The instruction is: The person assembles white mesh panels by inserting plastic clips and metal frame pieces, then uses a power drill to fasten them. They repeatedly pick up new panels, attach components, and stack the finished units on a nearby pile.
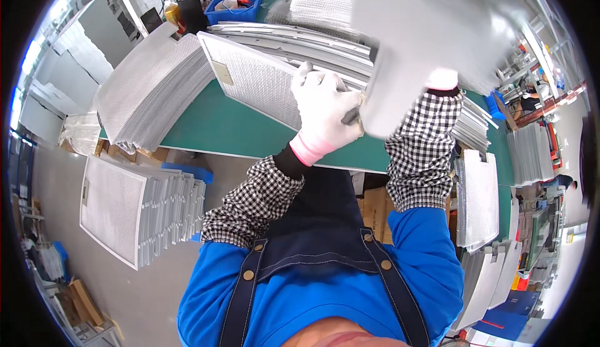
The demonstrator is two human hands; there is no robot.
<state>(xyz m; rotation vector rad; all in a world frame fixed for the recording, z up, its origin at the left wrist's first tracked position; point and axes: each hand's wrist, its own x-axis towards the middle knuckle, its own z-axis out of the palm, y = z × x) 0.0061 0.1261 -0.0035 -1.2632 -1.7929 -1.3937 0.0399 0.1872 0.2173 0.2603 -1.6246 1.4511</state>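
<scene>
My left hand [326, 113], in a white glove with a pink cuff, is closed at the right end of a framed mesh panel [259, 81]. That panel stands tilted on the green table and has a small tan clip near its left end. A grey sheet-like panel [425, 41], smeared by motion, is raised close to the camera at upper right. My right hand [442, 79], also white-gloved, is at this panel's lower edge and appears to hold it; its fingers are hidden. The grey panel's lower left corner comes close to my left hand; I cannot tell whether they touch.
Stacked mesh sheets [153, 88] lean at the table's left, with framed panels [140, 206] below them. Long metal frame strips [300, 44] lie behind my left hand. A blue bin [236, 2] and a dark bottle [191, 9] stand far back. More mesh panels [480, 200] are at right.
</scene>
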